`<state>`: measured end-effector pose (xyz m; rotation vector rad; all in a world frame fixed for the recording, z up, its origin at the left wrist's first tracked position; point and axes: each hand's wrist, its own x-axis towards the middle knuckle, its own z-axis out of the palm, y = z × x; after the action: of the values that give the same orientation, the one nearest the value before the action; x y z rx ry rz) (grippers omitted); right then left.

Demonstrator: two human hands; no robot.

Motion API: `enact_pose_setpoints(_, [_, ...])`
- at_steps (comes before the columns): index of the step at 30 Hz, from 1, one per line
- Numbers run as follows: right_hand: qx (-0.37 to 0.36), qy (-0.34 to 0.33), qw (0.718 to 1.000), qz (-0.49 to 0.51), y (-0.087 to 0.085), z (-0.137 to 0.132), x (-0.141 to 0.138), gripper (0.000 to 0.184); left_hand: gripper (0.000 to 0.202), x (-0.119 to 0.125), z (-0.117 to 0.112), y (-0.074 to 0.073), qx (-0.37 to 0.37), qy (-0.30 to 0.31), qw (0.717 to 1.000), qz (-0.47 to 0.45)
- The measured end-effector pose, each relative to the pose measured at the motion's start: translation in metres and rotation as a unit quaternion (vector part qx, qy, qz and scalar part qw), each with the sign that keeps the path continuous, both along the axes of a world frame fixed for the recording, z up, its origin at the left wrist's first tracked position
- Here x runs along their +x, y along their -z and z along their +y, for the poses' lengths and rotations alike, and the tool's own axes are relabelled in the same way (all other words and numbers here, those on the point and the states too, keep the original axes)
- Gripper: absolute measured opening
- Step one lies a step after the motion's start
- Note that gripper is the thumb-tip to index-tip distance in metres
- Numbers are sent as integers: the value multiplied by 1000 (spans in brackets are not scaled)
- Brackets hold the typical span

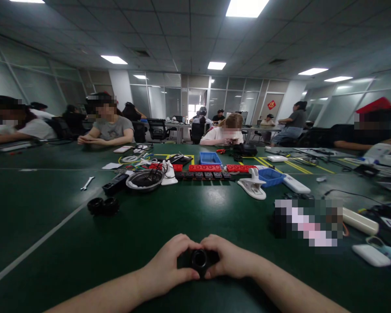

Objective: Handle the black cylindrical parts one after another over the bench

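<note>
Close in front of me, a black cylindrical part (200, 259) with a round hole facing me sits between both hands. My left hand (171, 263) grips it from the left, thumb below and fingers above. From the right, my right hand (224, 259) holds it the same way, and the fingertips of both hands nearly meet. What kind of part it is, I cannot make out. Farther off to the left, a pair of black round parts (103, 206) rests on the green table (143, 234).
A wrench (87, 183) and a black round bowl (144, 180) lie to the left. Red power strips (204, 168) run across the middle, near a blue tray (210, 159). A white clip base (253, 187) stands right of centre. Several people sit around the table.
</note>
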<state>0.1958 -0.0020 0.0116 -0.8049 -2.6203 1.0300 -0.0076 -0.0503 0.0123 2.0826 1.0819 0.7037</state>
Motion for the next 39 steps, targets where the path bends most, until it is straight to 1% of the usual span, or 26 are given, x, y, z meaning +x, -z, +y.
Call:
enact_pose_setpoints(3, [-25,41,999,-14,0,-1,0,36,39,2,0,1,-13,-16,1000,13])
enact_pose_setpoints(5, [-22,61,998,-28,1,-3,-2,39,40,4,-1,3,-17,-21,999,18])
enact_pose_setpoints(7, [6,86,995,-46,4,-7,-5,43,40,6,-2,4,-19,-30,999,20])
enact_pose_setpoints(9, [47,134,988,-66,8,-13,-11,48,39,8,-4,5,-18,-51,998,22])
enact_pose_setpoints(12, [116,214,965,-98,13,-23,-21,45,36,10,-4,6,-11,-92,995,31])
enact_pose_setpoints(14, [157,234,953,-110,14,-28,-25,42,35,11,-3,6,-6,-111,993,38])
enact_pose_setpoints(16, [168,215,958,-93,13,-30,-26,45,33,10,-3,4,0,-117,992,36])
enact_pose_setpoints(17, [157,195,965,-74,12,-29,-25,48,33,9,-2,4,2,-114,993,33])
enact_pose_setpoints(20, [81,118,989,-26,7,-24,-17,53,36,6,-2,0,6,-73,997,25])
enact_pose_setpoints(23, [23,57,998,-19,1,-16,-9,44,39,3,-2,-2,6,-27,999,21])
enact_pose_setpoints(25, [3,32,999,-15,-2,-12,-5,41,40,3,-2,-2,10,-15,1000,23])
enact_pose_setpoints(28, [-4,15,1000,-16,-2,-8,-3,37,42,4,-4,-3,18,-7,1000,24])
enact_pose_setpoints(33, [13,-5,1000,-11,2,-5,-3,33,39,4,-5,-6,19,3,1000,5])
enact_pose_setpoints(39, [28,13,999,-21,5,-6,-4,34,39,4,-6,-5,3,-11,1000,25])
